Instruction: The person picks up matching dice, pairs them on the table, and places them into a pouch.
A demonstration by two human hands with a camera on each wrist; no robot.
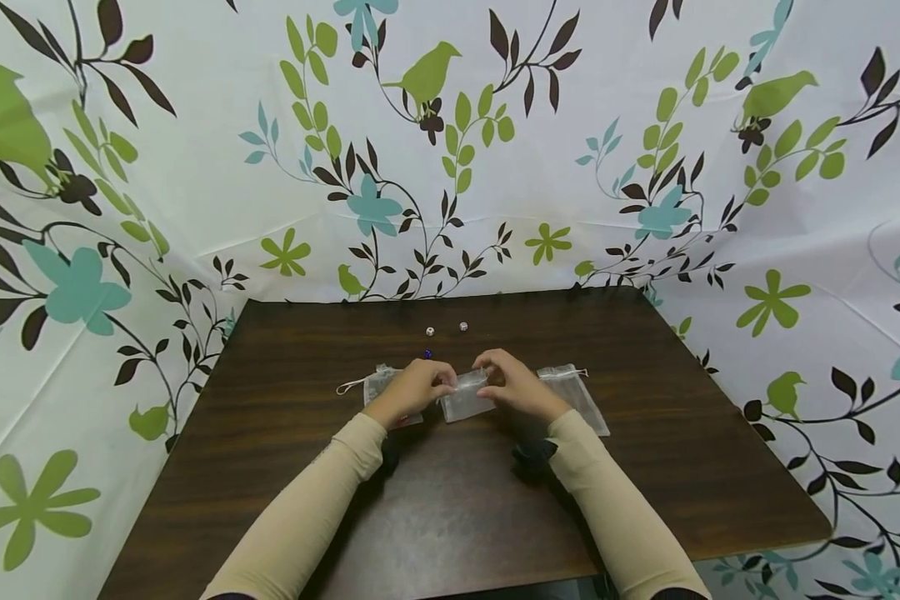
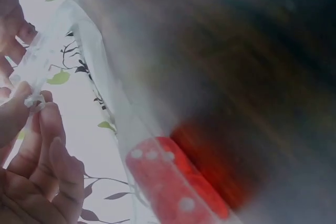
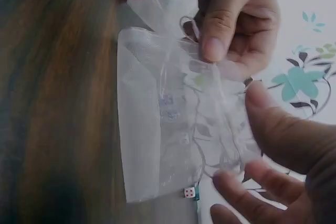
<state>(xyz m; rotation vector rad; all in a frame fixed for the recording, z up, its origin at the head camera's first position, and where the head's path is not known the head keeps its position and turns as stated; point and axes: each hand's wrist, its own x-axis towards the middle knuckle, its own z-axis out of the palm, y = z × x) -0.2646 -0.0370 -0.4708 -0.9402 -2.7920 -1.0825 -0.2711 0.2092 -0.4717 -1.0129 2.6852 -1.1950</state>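
A sheer white drawstring bag (image 1: 467, 402) is held up over the table between both hands. My left hand (image 1: 422, 385) pinches its top edge between thumb and fingers, near the drawstring (image 3: 190, 27). At the opposite side of the mouth is my right hand (image 1: 521, 387), its thumb and fingers spread apart around the edge in the right wrist view. Under the left wrist lies another sheer bag (image 1: 378, 385) with a large red die (image 2: 181, 182) inside, its pips white.
A third sheer bag (image 1: 576, 398) lies flat right of the right hand. Beyond the hands, two small white dice (image 1: 431, 332) and a blue die (image 1: 428, 354) sit on the dark wooden table (image 1: 450, 517). Patterned cloth (image 1: 217, 167) hangs behind and at both sides.
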